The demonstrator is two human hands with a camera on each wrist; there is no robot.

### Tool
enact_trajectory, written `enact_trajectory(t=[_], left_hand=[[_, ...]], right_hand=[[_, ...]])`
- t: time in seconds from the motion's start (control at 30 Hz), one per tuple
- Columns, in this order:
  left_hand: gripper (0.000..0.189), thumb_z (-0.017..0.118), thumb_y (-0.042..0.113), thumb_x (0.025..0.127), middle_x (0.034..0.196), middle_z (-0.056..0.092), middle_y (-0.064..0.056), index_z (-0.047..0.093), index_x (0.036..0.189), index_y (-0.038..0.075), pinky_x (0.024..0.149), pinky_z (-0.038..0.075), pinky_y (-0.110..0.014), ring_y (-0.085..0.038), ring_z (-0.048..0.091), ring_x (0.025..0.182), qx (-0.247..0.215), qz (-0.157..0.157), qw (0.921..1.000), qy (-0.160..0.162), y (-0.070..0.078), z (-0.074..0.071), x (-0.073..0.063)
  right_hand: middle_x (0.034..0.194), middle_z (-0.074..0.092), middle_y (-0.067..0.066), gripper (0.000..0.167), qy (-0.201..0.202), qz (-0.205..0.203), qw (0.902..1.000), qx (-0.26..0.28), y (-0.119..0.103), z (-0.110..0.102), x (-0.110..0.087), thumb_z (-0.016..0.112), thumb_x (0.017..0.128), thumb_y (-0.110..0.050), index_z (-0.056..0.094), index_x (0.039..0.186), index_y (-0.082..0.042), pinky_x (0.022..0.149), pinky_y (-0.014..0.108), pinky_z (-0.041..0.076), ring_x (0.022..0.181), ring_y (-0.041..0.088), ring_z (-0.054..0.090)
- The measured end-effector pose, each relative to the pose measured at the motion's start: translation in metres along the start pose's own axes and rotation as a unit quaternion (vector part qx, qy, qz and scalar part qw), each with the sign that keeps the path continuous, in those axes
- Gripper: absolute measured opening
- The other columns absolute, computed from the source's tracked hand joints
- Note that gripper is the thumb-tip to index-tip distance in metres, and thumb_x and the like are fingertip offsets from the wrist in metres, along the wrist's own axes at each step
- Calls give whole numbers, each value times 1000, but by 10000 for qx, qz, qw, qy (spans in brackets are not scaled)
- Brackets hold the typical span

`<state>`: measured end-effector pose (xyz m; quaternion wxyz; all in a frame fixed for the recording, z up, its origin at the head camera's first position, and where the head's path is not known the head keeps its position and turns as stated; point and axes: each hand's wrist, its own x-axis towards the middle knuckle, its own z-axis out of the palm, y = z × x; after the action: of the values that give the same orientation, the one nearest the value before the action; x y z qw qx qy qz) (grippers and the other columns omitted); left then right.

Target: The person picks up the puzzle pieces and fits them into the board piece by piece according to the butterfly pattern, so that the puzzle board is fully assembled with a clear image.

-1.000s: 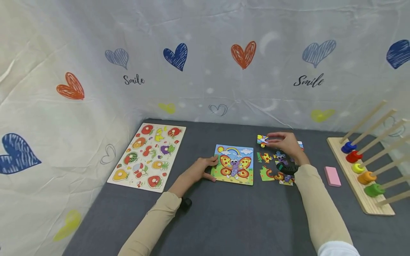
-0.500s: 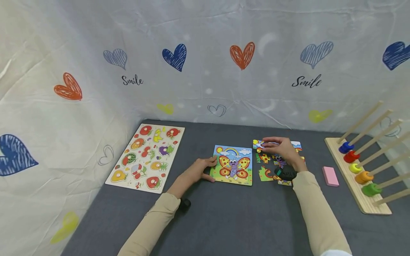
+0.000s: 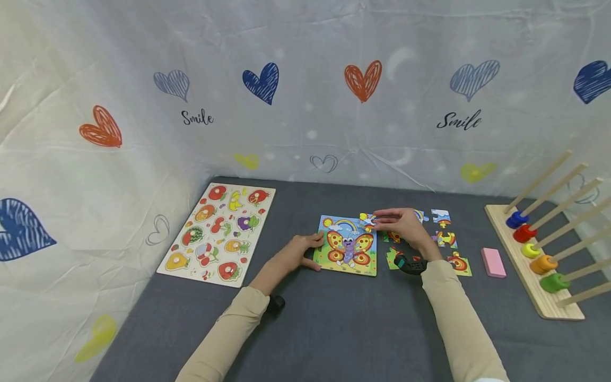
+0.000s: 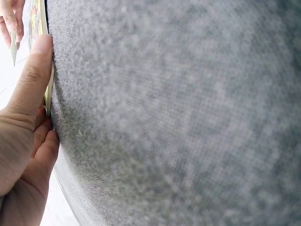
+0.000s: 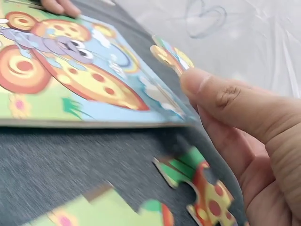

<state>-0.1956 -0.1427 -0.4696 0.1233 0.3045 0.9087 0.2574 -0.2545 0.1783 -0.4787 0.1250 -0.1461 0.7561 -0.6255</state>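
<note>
A square butterfly picture board [image 3: 346, 254] lies flat on the dark cloth. My left hand [image 3: 296, 252] rests at its left side, index finger and thumb touching the edge near the front corner. In the left wrist view the thumb [image 4: 35, 75] lies straight along that edge. My right hand [image 3: 403, 225] pinches a jigsaw piece [image 3: 366, 220] with a printed sun, raised over the board's back right corner. The right wrist view shows this piece [image 5: 171, 55] tilted between thumb and fingers. Several loose jigsaw pieces [image 3: 446, 240] lie right of the board, some hidden under the right hand.
A fruit peg puzzle [image 3: 215, 233] lies at the back left. To the right are a pink block [image 3: 493, 262] and a wooden stacking board [image 3: 537, 265] with upright pegs and coloured rings. A printed curtain [image 3: 305, 106] hangs behind the table.
My right hand has carried the sun piece leftward from above the loose pieces to the board's back right corner, uncovering pieces on the right. The left hand stays at the board's edge.
</note>
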Motion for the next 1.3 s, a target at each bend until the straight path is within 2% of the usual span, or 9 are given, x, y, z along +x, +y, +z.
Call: enact_trajectory(t=[0.23, 0.6, 0.8, 0.93, 1.1, 1.3], left_hand=[[76, 80, 26, 74, 148, 37, -17, 48, 137, -2, 106, 39, -41, -32, 36, 136, 120, 25, 9999, -46, 1, -2, -1], [76, 80, 26, 74, 149, 36, -16, 47, 137, -1, 106, 39, -42, -31, 36, 135, 144, 34, 9999, -18, 0, 0, 0], [76, 79, 28, 75, 149, 36, -15, 47, 138, 0, 106, 38, -42, -30, 37, 135, 206, 22, 9998, -27, -1, 0, 0], [76, 79, 28, 75, 149, 36, -16, 47, 138, 0, 106, 38, -43, -31, 37, 135, 201, 56, 9998, -39, 0, 0, 0], [76, 79, 27, 75, 148, 37, -17, 47, 138, 0, 105, 40, -40, -31, 39, 134, 227, 123, 9997, -39, 1, 0, 0], [76, 79, 27, 75, 148, 36, -16, 47, 138, 0, 104, 41, -39, -31, 39, 133, 279, 58, 9996, -53, -1, 0, 0]], right_hand=[[109, 67, 24, 39, -85, -139, 9995, -284, 0, 24, 9, 72, 85, -6, 63, 120, 7, 76, 24, 56, 89, 9, 69], [103, 70, 20, 34, 256, -395, 9944, -945, 0, 59, 16, 74, 83, -6, 67, 115, 5, 68, 24, 56, 91, 24, 69], [97, 72, 14, 33, 473, -550, 9834, -1663, -4, 76, 21, 76, 82, -12, 70, 112, 0, 68, 27, 55, 89, 25, 69], [95, 72, 14, 33, 602, -662, 9779, -1890, -8, 85, 24, 78, 81, -12, 71, 110, 1, 67, 32, 56, 86, 25, 68], [97, 72, 15, 33, 671, -510, 9774, -1940, -10, 95, 27, 78, 81, -12, 71, 110, 1, 72, 34, 57, 86, 23, 69], [95, 72, 13, 33, 693, -322, 9764, -2019, -12, 102, 31, 78, 81, -14, 71, 110, -1, 72, 33, 57, 82, 19, 69]])
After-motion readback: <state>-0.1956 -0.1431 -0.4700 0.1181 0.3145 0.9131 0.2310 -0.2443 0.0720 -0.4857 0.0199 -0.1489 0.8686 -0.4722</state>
